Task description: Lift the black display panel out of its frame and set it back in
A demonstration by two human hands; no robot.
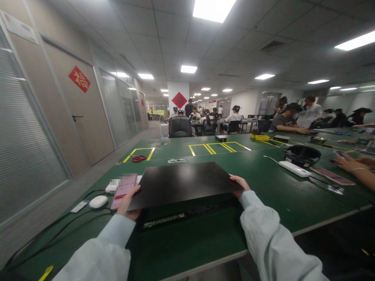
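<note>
A flat black rectangular panel (181,181) is held level by its two short ends. My left hand (129,203) grips its left end, fingers wrapped at the edge. At the opposite end my right hand (238,184) is closed on it, thumb on top. Below the panel's near edge, a long narrow strip with green and light parts (164,221) shows, mostly in shadow; I cannot make out what it is. Close to my left hand lies a phone with a pink screen (124,190), next to a white rounded device (98,201).
Red-handled scissors (138,158) and small loose pieces (177,160) lie beyond the panel on the green table (272,207). A white power strip (294,169), a black headband device (301,155) and another phone (332,175) are on the right. A co-worker's hands (356,163) reach in there. Cables run along the left.
</note>
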